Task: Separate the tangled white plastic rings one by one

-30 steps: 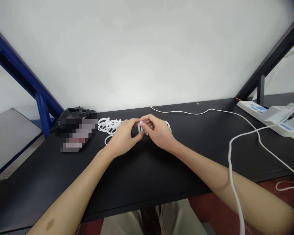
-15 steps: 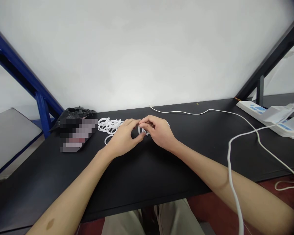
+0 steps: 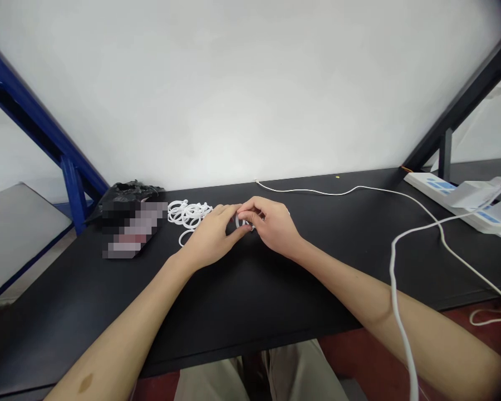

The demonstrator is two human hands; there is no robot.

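Observation:
My left hand point(image 3: 211, 236) and my right hand point(image 3: 273, 225) meet over the middle of the black table point(image 3: 242, 301). Both pinch a small white ring point(image 3: 241, 222) between thumb and fingers, held just above the tabletop. A loose heap of several more white rings point(image 3: 187, 214) lies just left of my left hand. Whatever lies behind my right hand is hidden.
A black bag point(image 3: 129, 195) with a blurred patch sits at the back left. A white cable point(image 3: 396, 245) runs across the right side and hangs off the front edge. White power strips point(image 3: 463, 200) lie at the far right. Blue frame legs point(image 3: 73, 192) stand at the left.
My fingers have shifted slightly on the white ring, and the white loops that showed right of my right hand are now covered. Both arms stay in place.

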